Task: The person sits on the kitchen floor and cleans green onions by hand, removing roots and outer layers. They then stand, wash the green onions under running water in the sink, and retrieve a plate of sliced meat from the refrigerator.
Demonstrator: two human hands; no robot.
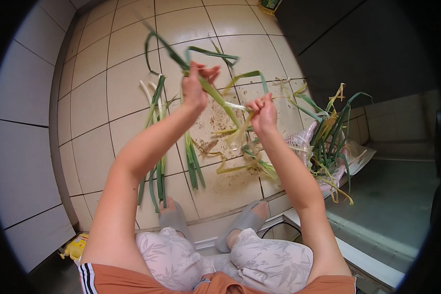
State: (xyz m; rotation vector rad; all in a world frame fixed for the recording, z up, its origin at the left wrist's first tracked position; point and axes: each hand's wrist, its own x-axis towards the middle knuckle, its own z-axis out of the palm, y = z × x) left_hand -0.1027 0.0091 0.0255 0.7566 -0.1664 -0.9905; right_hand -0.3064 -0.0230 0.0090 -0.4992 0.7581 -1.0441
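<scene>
My left hand grips a long green onion by its upper stalk, with dark green leaves trailing beyond it. At the lower right of that stalk, my right hand pinches a pale, partly yellowed outer leaf that stretches between the hand and the stalk. To the left, a bunch of green onions lies on the tiled floor with its leaves towards my feet. More green onion leaves lie nearer the middle. Beneath my hands are yellowed leaf scraps and brown dirt.
A pinkish plastic bag at the right holds many green onions with drooping, yellowed leaves. My slippered feet rest at the near floor edge. A yellow bottle stands at the lower left, and another container at the top.
</scene>
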